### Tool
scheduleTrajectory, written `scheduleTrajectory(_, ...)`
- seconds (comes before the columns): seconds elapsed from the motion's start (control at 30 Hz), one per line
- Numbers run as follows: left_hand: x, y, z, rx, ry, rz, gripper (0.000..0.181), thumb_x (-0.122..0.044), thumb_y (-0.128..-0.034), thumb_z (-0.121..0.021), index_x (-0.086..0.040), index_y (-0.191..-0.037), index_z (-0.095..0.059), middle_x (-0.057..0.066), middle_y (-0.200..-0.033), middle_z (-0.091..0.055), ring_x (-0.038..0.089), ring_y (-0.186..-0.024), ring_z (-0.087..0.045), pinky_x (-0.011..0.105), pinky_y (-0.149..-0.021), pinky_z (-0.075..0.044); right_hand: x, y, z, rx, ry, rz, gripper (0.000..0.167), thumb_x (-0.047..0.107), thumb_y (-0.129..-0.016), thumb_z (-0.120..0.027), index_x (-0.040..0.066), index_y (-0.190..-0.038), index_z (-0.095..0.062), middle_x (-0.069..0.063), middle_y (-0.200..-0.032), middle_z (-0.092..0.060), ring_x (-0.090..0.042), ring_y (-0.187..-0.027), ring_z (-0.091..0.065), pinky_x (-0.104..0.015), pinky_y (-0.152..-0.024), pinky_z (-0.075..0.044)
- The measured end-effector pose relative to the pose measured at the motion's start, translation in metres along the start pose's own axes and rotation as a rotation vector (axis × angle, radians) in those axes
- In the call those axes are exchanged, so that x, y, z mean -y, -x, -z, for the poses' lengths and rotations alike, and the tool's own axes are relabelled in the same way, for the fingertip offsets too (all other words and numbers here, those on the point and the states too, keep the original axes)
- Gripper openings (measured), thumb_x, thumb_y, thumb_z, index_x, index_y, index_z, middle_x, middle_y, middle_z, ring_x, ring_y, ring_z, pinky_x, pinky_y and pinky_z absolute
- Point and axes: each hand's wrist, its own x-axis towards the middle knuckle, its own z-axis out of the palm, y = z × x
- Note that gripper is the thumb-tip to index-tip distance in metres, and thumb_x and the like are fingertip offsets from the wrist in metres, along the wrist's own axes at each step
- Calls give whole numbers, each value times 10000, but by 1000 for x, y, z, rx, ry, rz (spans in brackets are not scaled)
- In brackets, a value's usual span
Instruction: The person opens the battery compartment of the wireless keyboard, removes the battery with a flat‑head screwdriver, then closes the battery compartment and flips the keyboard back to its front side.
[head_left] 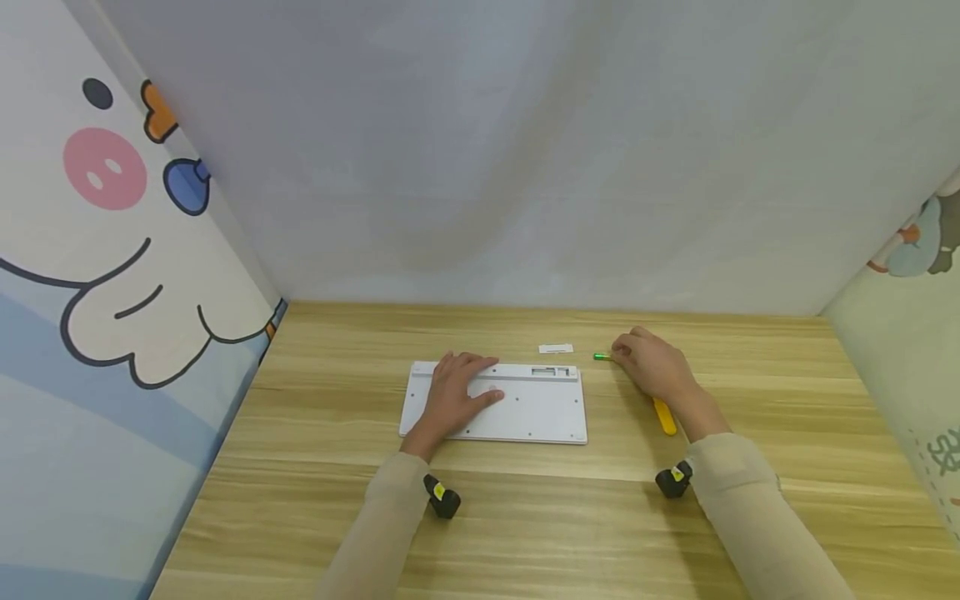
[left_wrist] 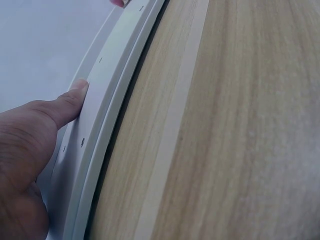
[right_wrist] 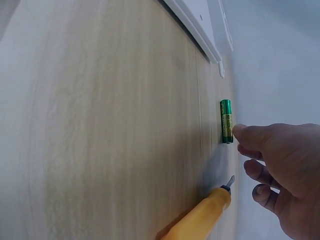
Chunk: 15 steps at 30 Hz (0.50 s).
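Observation:
A white keyboard (head_left: 547,412) lies underside up on the table, and its battery compartment (head_left: 551,372) is uncovered at the far right corner. My left hand (head_left: 453,396) rests on the keyboard's left half with the fingers spread and the thumb (left_wrist: 75,102) on the back plate. My right hand (head_left: 651,362) is to the right of the keyboard, fingers bent. Its thumb and fingertips pinch one end of a green battery (right_wrist: 226,121) at table level; the index finger is largely hidden. Beneath the right palm lies a screwdriver with a yellow handle (head_left: 664,417) and a short metal tip.
A small white cover strip (head_left: 556,348) lies just behind the keyboard's far right corner. The wooden table (head_left: 540,525) ends at a pale cloth wall (head_left: 525,167) at the back. Printed cartoon panels (head_left: 105,250) stand at the sides.

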Motion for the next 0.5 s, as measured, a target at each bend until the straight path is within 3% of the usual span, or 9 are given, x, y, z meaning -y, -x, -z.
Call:
scheduleTrajectory(0.2,0,1,0,-4,-4,-8,567,-389,-908,-754,-215,-1424,-596,74,-1383,-639,280,-1365,-544,475,-1350,-126,8,-4,0,1,-11,-13,264,209,-1026,-607,38,-1204,-699,-121,-1093,-662,-272,-951,-681,-481,-829,-617)
scheduleTrajectory(0.5,5,-1,-2,-4,-14,-17,576,-402,-908,-750,-216,-1429,-589,65,-1382,-637,267,-1359,-546,481,-1349,-124,30,-18,-4,-40,-42,55,201,155,-1003,-631,56,-1155,-719,-98,-1067,-682,-272,-988,-690,-470,-850,-604)
